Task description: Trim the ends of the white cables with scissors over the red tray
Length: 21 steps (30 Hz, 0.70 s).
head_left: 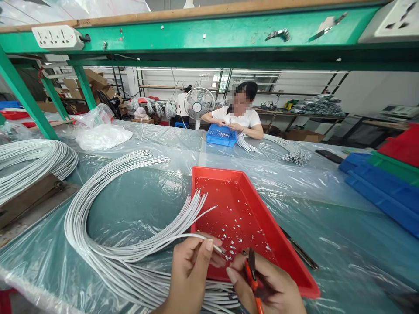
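My left hand point(196, 261) pinches the end of one white cable point(193, 236) over the near part of a red tray point(229, 176). That cable comes from a coiled bundle of white cables point(77, 213), whose other ends rest at the tray's left rim. In my right hand point(271, 279) is a pair of pliers or cutters point(251, 266) with orange-and-black handles, its head close to the cable's tip but apart from it. Small white scraps point(232, 240) lie scattered on the tray floor. Fingers hide part of the tool.
Another cable coil point(49, 157) lies at left beside a wooden block point(29, 200). Tweezers-like metal tool point(301, 250) lies right of the tray. Blue bins point(376, 192) stack at right. Across the table a person point(242, 117) works over a blue tray point(221, 140). A green shelf beam point(229, 32) spans above.
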Tool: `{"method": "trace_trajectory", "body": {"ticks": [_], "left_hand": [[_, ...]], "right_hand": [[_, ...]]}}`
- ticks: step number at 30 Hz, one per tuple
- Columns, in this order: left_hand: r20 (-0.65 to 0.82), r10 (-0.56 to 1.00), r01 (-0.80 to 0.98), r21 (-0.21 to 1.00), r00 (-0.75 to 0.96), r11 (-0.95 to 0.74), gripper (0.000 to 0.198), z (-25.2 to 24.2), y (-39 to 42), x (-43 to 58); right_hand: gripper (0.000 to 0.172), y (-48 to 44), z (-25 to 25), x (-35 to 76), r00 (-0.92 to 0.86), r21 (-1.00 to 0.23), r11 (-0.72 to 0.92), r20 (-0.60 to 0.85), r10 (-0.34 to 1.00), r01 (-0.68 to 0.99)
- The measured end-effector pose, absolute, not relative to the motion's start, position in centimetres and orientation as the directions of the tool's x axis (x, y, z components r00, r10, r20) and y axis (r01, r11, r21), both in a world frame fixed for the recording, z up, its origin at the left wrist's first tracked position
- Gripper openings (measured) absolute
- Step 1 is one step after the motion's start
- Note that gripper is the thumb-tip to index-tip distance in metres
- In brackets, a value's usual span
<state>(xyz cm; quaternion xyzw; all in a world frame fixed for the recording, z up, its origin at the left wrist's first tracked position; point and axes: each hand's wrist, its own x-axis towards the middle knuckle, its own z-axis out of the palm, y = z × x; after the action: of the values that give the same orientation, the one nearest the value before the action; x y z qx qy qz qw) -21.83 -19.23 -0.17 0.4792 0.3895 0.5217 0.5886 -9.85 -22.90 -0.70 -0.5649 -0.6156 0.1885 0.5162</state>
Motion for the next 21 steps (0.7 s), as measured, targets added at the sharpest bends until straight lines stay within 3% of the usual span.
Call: {"method": "trace_trajectory", "body": {"ticks": [7, 21], "left_hand": [[0.116, 0.991, -0.224, 0.970, 0.066, -0.098, 0.022, -0.8, -19.6, -21.7], [0.269, 0.962, -0.070, 0.962, 0.054, -0.265, 0.020, -1.8, -19.8, -22.0]], "right_hand": [[0.004, -22.1, -0.8, -9.8, 0.221, -0.848, 0.292, 0.419, 0.881, 0.441], [0.011, -22.0, -0.7, -10.1, 0.155, -0.685, 0.365, 0.571, 0.806, 0.631]]}}
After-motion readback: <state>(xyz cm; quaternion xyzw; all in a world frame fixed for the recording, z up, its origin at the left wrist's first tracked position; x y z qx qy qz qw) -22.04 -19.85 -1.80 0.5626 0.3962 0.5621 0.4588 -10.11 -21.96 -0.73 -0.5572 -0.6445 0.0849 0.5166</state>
